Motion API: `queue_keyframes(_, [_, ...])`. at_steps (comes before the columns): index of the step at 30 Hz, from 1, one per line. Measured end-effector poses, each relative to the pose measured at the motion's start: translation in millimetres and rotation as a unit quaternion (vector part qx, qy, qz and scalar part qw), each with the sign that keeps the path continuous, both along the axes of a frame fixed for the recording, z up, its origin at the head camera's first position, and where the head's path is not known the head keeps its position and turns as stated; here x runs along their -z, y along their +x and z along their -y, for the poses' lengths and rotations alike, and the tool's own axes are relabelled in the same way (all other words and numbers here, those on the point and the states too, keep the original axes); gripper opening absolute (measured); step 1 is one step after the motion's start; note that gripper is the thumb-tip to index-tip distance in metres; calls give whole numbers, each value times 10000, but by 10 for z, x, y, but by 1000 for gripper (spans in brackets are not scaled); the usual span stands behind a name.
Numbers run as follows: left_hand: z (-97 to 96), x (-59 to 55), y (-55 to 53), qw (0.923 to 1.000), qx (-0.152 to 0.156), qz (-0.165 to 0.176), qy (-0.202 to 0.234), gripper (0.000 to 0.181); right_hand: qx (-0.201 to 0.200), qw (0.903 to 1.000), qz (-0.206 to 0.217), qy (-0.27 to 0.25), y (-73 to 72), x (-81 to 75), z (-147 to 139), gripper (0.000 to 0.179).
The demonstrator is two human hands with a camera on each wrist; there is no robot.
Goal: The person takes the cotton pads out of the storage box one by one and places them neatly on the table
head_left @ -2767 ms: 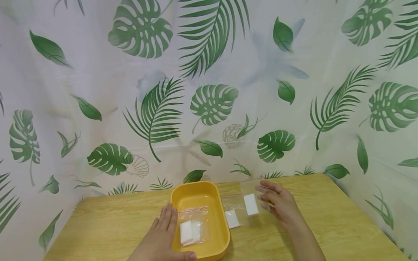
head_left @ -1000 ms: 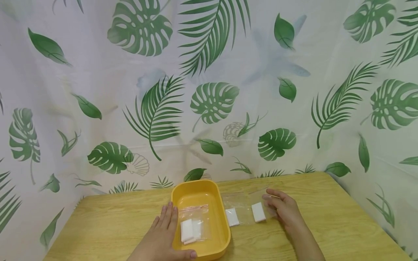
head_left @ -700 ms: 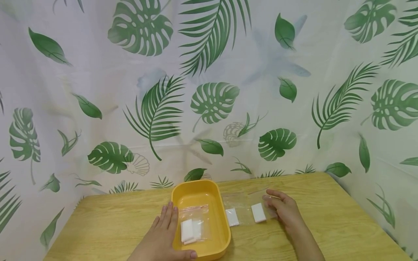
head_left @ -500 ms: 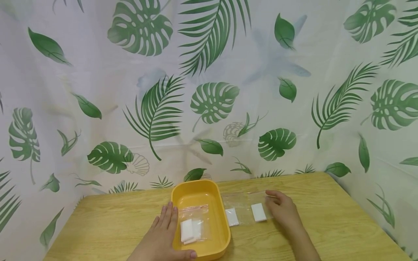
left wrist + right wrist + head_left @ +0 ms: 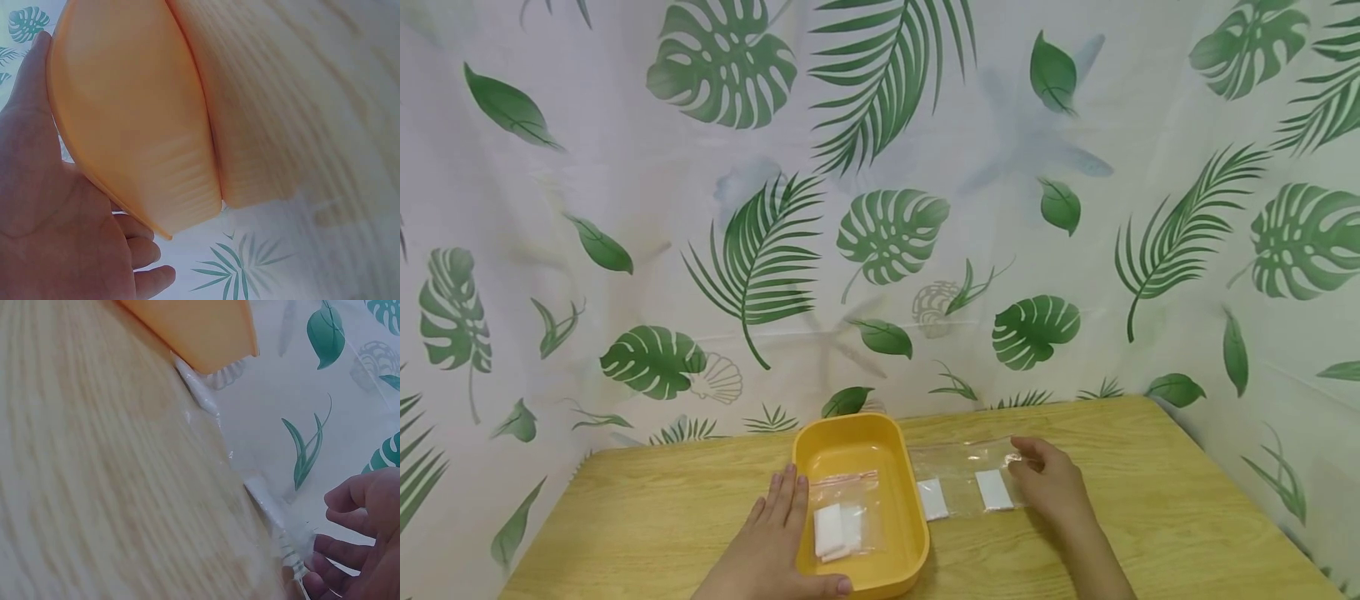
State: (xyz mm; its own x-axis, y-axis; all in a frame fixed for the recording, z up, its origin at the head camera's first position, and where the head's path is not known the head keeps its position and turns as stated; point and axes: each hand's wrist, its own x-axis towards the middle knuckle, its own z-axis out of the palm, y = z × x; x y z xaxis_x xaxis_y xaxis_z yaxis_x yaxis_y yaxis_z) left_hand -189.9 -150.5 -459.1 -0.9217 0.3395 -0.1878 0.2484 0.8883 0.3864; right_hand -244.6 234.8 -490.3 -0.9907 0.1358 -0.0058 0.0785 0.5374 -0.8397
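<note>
My left hand [image 5: 769,529] lies along the left side of a yellow plastic tray [image 5: 917,533], fingers straight against its rim and thumb at the near edge. Inside the tray is a clear zip bag [image 5: 829,532] with white pieces in it. Right of the tray, a zip bag [image 5: 933,500] with a white rectangular piece lies on the table. Partly overlapping it is another zip bag [image 5: 994,490], also with a white piece. My right hand [image 5: 1054,483] is at this bag's right edge, its fingers loosely bent, thumb and forefinger apart from the plastic in the right wrist view.
The wood-grain table [image 5: 1157,500] runs back to a white curtain [image 5: 880,350] printed with green leaves. The tray's far end stands near the table's back edge.
My right hand has brought the right-hand zip bag down flat beside the other one, and its fingers have loosened from the plastic. The left hand and the tray stay put.
</note>
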Motion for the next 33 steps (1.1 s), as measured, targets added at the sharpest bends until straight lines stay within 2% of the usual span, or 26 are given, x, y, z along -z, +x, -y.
queue_keyframes(7, [10,2,-3,10000,28,-92,-21,138,-22,9999,-87,-63,0,-33,5,44])
queue_keyframes(17, [24,9,-15,10000,54,-14,33,136,-93,9963,-346,-776,7,-150,104,43])
queue_keyframes(21, [13,-3,7,10000,65,-25,52,136,-231,9912,-521,-1194,28,-254,207,40])
queue_keyframes(27, [-1,-11,25,10000,31,-31,8,136,-511,9757,-549,-2060,61,-380,381,41])
queue_keyframes(33, [5,-4,23,9998,129,-134,5,135,-807,9655,-377,-2447,92,-468,553,41])
